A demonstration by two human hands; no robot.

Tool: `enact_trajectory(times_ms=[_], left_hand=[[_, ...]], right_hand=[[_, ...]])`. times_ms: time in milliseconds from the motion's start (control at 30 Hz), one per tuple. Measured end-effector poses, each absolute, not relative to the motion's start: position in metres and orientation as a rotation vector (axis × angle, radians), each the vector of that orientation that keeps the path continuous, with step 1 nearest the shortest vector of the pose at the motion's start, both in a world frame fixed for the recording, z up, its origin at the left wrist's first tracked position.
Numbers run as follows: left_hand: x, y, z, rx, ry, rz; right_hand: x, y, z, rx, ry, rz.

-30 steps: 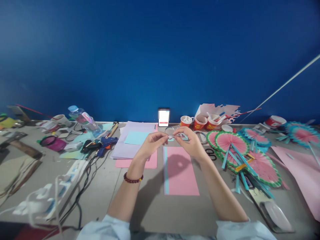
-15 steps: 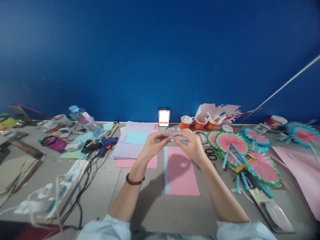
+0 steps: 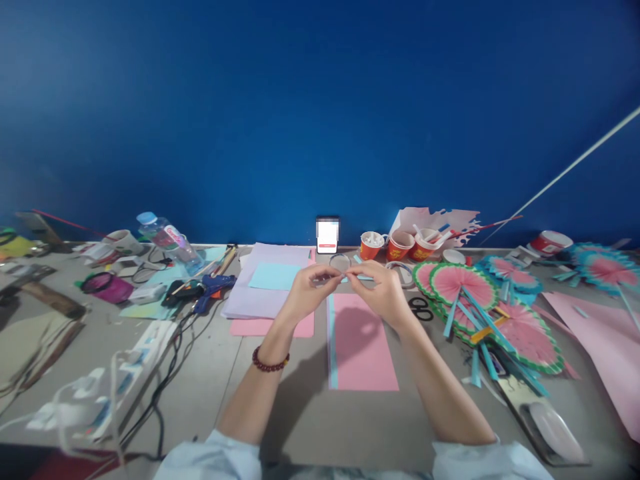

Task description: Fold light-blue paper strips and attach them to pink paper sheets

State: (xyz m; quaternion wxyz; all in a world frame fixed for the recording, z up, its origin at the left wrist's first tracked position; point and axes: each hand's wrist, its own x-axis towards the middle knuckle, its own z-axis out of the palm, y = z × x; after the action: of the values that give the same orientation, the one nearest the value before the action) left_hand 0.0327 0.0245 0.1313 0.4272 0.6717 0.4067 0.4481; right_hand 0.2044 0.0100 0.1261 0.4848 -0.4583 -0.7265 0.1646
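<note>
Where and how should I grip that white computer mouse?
I'd pinch the computer mouse across its two long sides, coming down from above. It's a low, elongated oval with a rounded back, and nothing lies on top.

The only view is from a camera on the person's head, facing forward and down; it looks over both forearms to the hands, near the middle, across the desk (image 3: pixel 290 420); the blue wall (image 3: pixel 320 120) fills the upper half; the sleeves (image 3: pixel 213 457) at the bottom edge are nearest.
</note>
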Motion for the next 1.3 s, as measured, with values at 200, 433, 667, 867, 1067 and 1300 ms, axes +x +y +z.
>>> enact_trajectory(times_ms=[200,433,667,867,1067,1300], left_hand=[[0.032,0.026,0.128,1.722,1.02,1.105],[0.027,0.028,0.128,1.713,1.082,1.079],[0.014,0.029,0.129,1.668,1.071,1.099],[0.011,0.032,0.127,1.606,1.092,1.124],[0.013,0.031,0.132,1.52,1.108,1.188],[0.015,0.03,0.133,1.506,1.121,1.146]], right_hand=[[0.203,0.009,0.129,-1.134,-1.739,0.435],[0.211,0.024,0.121,-1.18,-1.466,0.677],[0.241,0.059,0.091,-1.166,-0.865,1.002],[0.259,0.078,0.068,-1.194,-0.528,1.12],[0.259,0.082,0.054,-1.21,-0.593,1.138],[0.247,0.081,0.049,-1.314,-0.798,1.054]])
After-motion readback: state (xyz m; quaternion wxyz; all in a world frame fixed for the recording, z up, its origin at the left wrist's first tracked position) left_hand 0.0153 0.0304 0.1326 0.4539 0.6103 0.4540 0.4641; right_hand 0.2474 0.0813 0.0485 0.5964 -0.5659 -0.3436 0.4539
